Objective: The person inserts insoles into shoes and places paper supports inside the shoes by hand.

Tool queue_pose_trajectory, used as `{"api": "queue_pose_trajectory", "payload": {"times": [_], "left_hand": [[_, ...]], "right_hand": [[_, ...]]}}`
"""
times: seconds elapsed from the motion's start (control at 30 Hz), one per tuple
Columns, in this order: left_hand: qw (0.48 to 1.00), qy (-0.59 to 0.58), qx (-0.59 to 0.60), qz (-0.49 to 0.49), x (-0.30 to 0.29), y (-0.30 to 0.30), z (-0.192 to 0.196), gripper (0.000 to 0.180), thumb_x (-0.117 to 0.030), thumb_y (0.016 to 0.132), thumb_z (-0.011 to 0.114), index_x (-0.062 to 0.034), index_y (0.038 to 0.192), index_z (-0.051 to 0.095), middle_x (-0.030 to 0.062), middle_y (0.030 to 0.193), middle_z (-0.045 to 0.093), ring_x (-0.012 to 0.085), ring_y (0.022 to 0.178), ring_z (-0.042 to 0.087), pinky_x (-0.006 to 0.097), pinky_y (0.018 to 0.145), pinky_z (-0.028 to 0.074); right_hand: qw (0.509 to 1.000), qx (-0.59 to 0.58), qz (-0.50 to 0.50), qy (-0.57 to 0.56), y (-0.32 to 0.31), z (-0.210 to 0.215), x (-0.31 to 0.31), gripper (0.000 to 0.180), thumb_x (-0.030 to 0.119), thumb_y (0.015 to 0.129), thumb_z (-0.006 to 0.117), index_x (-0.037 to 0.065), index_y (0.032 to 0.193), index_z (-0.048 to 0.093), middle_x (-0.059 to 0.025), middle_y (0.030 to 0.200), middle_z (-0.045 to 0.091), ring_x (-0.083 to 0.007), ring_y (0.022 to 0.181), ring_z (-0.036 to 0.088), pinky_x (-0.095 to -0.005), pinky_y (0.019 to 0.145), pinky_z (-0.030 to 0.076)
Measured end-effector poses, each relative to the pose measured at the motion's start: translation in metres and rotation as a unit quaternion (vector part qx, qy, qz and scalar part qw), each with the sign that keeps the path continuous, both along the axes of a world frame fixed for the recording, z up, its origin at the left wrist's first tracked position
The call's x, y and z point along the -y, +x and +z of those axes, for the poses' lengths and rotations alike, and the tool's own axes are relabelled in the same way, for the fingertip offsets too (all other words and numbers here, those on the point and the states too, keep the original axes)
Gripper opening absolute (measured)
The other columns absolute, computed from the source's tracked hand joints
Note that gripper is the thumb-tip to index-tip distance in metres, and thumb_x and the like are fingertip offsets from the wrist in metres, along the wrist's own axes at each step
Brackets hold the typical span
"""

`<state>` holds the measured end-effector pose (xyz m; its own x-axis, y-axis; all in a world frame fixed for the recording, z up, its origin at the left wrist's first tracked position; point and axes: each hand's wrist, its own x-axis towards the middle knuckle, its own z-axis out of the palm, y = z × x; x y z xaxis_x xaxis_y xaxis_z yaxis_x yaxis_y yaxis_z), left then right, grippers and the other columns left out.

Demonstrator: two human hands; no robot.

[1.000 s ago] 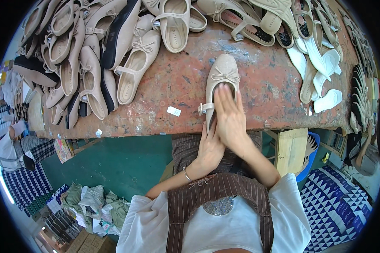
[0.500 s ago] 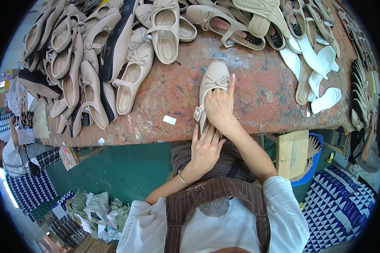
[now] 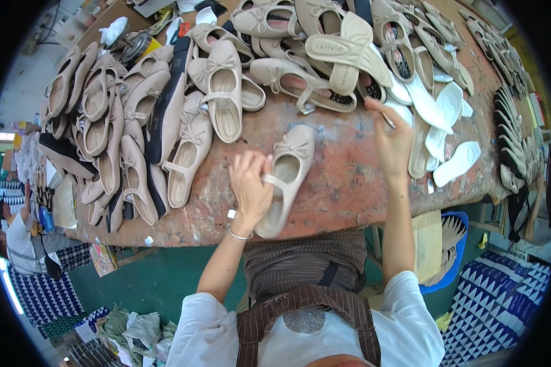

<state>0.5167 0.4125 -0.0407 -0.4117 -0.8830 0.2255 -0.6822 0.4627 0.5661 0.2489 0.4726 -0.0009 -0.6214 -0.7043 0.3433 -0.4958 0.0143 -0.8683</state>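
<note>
A beige flat shoe (image 3: 289, 174) with a bow and a strap lies on the worn red-brown table (image 3: 349, 183), its heel past the near edge. My left hand (image 3: 251, 186) grips it at the strap and inner side. My right hand (image 3: 390, 137) is lifted off to the right, above the table, pinching a thin stick-like tool (image 3: 381, 113) between its fingers. That hand is close to a row of white insoles (image 3: 438, 125).
Many beige shoes (image 3: 183, 116) are piled along the table's left and far side. More soles (image 3: 514, 122) are stacked at the right edge. A blue basket (image 3: 453, 244) stands under the table on the right. Another person (image 3: 18, 235) sits far left.
My right hand has left the shoe and swung up to the right with the thin tool. The left hand has moved from under the table edge onto the shoe's strap.
</note>
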Motion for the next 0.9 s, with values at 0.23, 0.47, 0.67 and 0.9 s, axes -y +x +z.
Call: {"api": "queue_pose_trajectory", "payload": {"times": [0.23, 0.47, 0.67, 0.9], "left_hand": [[0.986, -0.122, 0.109, 0.021, 0.110, -0.044, -0.004, 0.033, -0.032, 0.090, 0.064, -0.0034, 0.106, 0.067, 0.0250, 0.133, 0.047, 0.0408, 0.126, 0.042, 0.052, 0.098, 0.037], [0.977, -0.090, 0.170, -0.090, 0.139, -0.018, 0.003, 0.047, -0.048, 0.075, 0.076, -0.0092, 0.100, 0.073, 0.0256, 0.126, 0.048, 0.0403, 0.118, 0.043, 0.049, 0.091, 0.037], [0.979, -0.118, 0.126, -0.113, 0.153, -0.026, -0.018, 0.023, -0.016, 0.068, 0.079, -0.0075, 0.085, 0.066, 0.0213, 0.128, 0.048, 0.0367, 0.124, 0.044, 0.049, 0.098, 0.037], [0.962, -0.153, -0.206, -0.088, 0.152, 0.051, 0.071, 0.036, 0.001, 0.063, 0.068, -0.0039, 0.095, 0.053, 0.0164, 0.115, 0.046, 0.0330, 0.107, 0.050, 0.041, 0.093, 0.042]], "right_hand": [[0.953, -0.302, 0.005, 0.009, -0.055, 0.003, 0.084, 0.061, -0.005, 0.077, 0.065, 0.009, 0.136, 0.055, -0.0179, 0.140, 0.050, -0.0363, 0.131, 0.047, -0.0427, 0.109, 0.039], [0.941, -0.332, 0.065, 0.017, -0.064, 0.000, 0.113, 0.050, 0.001, 0.067, 0.063, 0.004, 0.117, 0.061, -0.0177, 0.110, 0.058, -0.0372, 0.107, 0.055, -0.0442, 0.094, 0.046], [0.935, -0.336, -0.015, -0.110, -0.140, -0.035, 0.064, 0.043, 0.009, 0.083, 0.076, 0.000, 0.120, 0.056, -0.0110, 0.110, 0.062, -0.0192, 0.101, 0.060, -0.0341, 0.091, 0.048], [0.967, -0.120, -0.158, -0.162, -0.138, -0.013, 0.035, 0.047, 0.026, 0.090, 0.074, -0.003, 0.122, 0.052, -0.0121, 0.109, 0.064, -0.0174, 0.089, 0.062, -0.0321, 0.080, 0.054]]}}
